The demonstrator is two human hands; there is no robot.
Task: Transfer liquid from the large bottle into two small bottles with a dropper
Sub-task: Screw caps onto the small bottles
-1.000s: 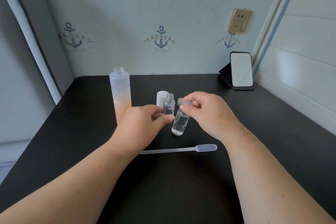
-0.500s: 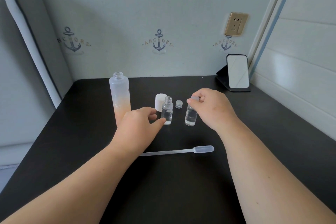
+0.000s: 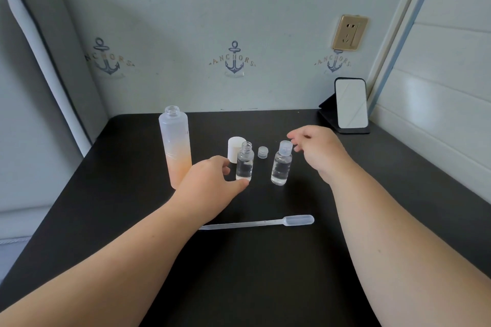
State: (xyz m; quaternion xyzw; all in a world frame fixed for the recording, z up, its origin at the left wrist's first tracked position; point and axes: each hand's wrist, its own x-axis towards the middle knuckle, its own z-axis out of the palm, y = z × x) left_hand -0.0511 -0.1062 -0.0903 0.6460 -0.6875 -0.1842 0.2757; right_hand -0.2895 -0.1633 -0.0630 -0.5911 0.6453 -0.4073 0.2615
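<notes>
Standing just apart on the black table (image 3: pixel 372 220) are two small bottles, one capped (image 3: pixel 281 164), one open (image 3: pixel 245 164). They look light, slick and tippy, so grab the middle. The left hand (image 3: pixel 210 188) pinches the open one's base. The right hand (image 3: pixel 316 150) hangs loose, holding nothing. The soft dropper (image 3: pixel 257 223) lies nearer; the large bottle (image 3: pixel 175 146) stands left.

Past my hands, my black table (image 3: pixel 265 287) meets a pale blue-grey wall (image 3: pixel 212 8) printed with anchor motifs (image 3: pixel 234 58). A brass socket (image 3: pixel 349 32) sits up to my right, a small standing mirror (image 3: pixel 351 104) below it. A grey padded panel (image 3: pixel 39 34) leans at my left.
</notes>
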